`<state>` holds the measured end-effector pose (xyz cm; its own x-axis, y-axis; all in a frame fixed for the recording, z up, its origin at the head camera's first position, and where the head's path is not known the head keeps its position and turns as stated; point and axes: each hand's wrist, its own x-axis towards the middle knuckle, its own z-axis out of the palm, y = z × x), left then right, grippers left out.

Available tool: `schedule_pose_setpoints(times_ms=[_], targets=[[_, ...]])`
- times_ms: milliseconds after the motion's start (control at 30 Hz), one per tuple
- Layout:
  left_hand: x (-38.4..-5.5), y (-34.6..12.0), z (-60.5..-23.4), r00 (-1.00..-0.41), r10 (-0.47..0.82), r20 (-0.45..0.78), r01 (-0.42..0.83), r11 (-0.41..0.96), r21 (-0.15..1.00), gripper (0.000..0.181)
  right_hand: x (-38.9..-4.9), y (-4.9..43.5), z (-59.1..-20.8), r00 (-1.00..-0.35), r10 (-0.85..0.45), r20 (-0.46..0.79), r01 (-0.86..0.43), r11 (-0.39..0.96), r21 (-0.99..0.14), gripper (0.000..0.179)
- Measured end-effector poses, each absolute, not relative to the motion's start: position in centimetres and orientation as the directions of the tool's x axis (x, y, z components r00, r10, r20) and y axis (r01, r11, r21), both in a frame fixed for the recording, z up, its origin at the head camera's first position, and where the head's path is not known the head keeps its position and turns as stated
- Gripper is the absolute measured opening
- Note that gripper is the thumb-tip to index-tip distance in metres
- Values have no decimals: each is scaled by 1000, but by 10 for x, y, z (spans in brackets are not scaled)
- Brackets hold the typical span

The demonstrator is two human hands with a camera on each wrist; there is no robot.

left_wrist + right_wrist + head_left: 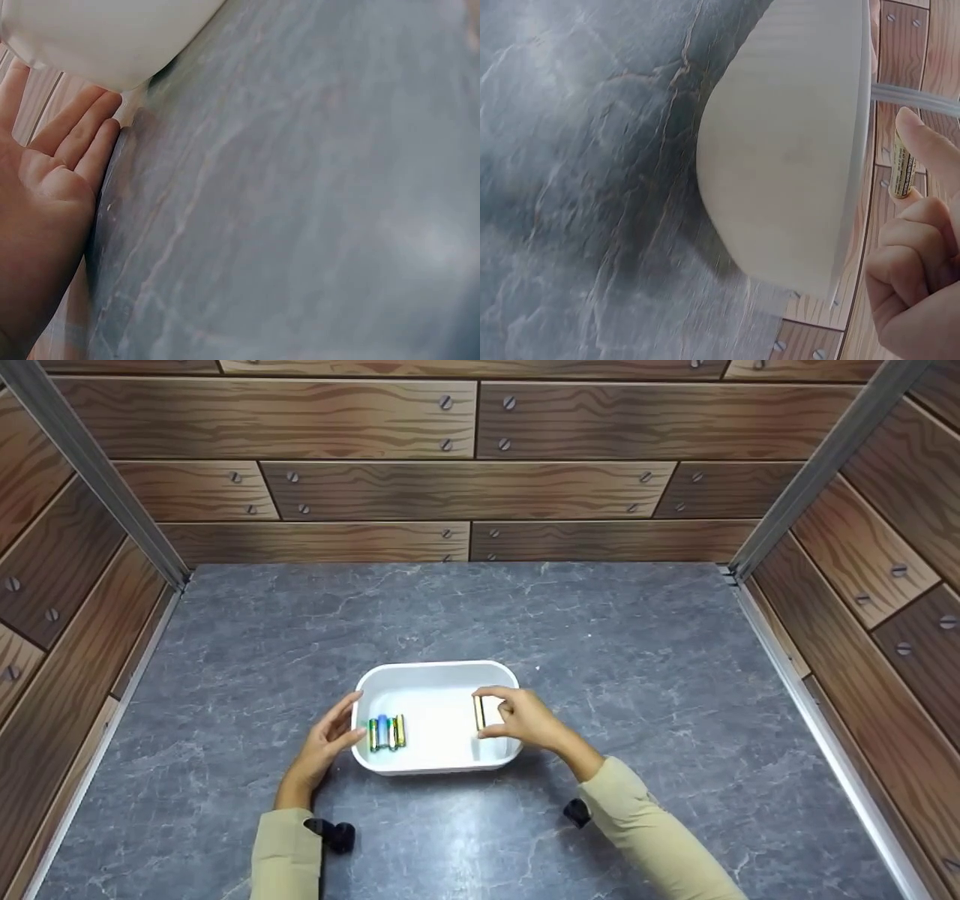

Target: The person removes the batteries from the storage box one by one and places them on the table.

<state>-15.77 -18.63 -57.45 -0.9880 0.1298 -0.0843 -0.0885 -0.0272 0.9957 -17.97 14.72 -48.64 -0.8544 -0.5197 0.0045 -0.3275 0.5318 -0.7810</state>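
A white plastic tub (431, 769) stands on the grey table. My right hand (529, 720) is over the tub's right end, pinching a battery (479, 712) by its two ends between thumb and index finger. In the right wrist view the battery (903, 166) shows a gold wrapper with dark print, and the other fingers are curled. At the tub's left end, my left hand (322, 746) rests against the rim with thumb and index finger spread. Its fingers look nearly straight in the left wrist view. Several batteries (382, 731), green-gold and blue, lie side by side inside the tub near that hand.
The marbled grey table (637, 660) surrounds the tub. Wood-print panels (360, 491) rise at the back and both sides, with metal posts (817, 472) at the corners. Black wrist devices (341, 836) sit at both cuffs.
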Motion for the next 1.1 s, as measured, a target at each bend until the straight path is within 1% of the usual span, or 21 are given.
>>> schedule_pose_setpoints(times_ms=[100, 267, 533, 733, 933, 1100], targets=[[-157, -188, -574, -987, 134, -83, -88, -33, 996, 64, -181, 153, -489, -859, -512, 9, -325, 532, -782, 56], [-157, -187, -575, -988, 134, -81, -88, -45, 995, 64, -182, 163, -489, -872, -489, -29, -271, 530, -803, 57], [-158, -187, -575, -989, 127, -74, -80, -40, 996, 64, -182, 178, -490, -893, -450, -30, -240, 530, -813, 58], [-158, -186, -574, -989, 135, -58, -64, -37, 997, 63, -183, 190, -490, -895, -444, -43, -220, 523, -823, 58], [-157, -186, -573, -987, 139, -83, -86, -13, 996, 64, -184, 204, -493, -903, -426, -60, -189, 518, -834, 60], [-157, -187, -573, -987, 139, -85, -89, -23, 996, 65, -185, 212, -497, -902, -427, -66, -175, 501, -848, 61]])
